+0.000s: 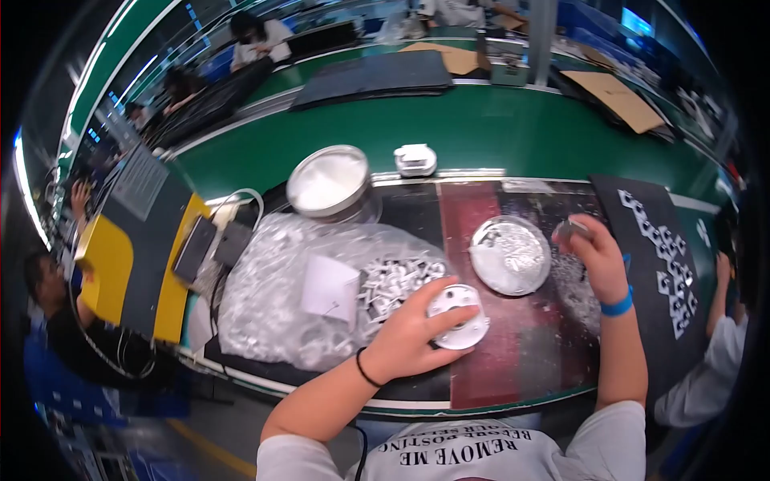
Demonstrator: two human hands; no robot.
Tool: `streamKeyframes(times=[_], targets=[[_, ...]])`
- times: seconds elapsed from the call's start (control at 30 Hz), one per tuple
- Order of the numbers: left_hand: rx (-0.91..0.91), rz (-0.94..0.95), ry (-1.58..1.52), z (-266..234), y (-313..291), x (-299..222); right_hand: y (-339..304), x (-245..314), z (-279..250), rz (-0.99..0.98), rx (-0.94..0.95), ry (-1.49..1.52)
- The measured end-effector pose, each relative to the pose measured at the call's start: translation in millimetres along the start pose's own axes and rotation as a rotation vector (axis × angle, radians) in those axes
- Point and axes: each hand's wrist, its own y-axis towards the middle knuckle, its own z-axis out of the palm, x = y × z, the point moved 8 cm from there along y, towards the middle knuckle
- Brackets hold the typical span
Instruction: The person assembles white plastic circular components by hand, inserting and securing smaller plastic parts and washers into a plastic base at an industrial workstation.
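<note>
White round housing (459, 317): near centre of table (513, 369), left hand (413, 337) grip holding it. Right hand (597, 256) grip closed on small grey part (568, 230), beside metal dish (510, 255). Best kept steady, pressed flat.

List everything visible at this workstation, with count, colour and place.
disc: one, white, round, under the left hand at the bench front
metal dish: one, silver, on the dark red mat
bowl: one, silver rim, white inside, back of bench
plastic bag: one, clear, holding small white parts, bench left
white device: one, small, on the green belt
black mat: one, with white pieces in rows, right
cardboard: two sheets, brown, far side
people: several, at the edges
left hand: on the disc
right hand: holding a small grey object
</note>
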Motion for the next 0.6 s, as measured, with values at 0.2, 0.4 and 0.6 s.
streamKeyframes(times=[0.2, 0.4, 0.6], targets=[[-0.025, 0.042, -0.026, -5, 0, -1, -26, 15, 89, 0.184, 0.231, 0.201], [-0.019, 0.037, 0.015, -5, 3, -2, -38, 8, 107, 0.484, 0.318, 0.497], [-0.015, 0.035, 0.033, 0, 5, -2, -32, 14, 107, 0.375, 0.256, 0.553]])
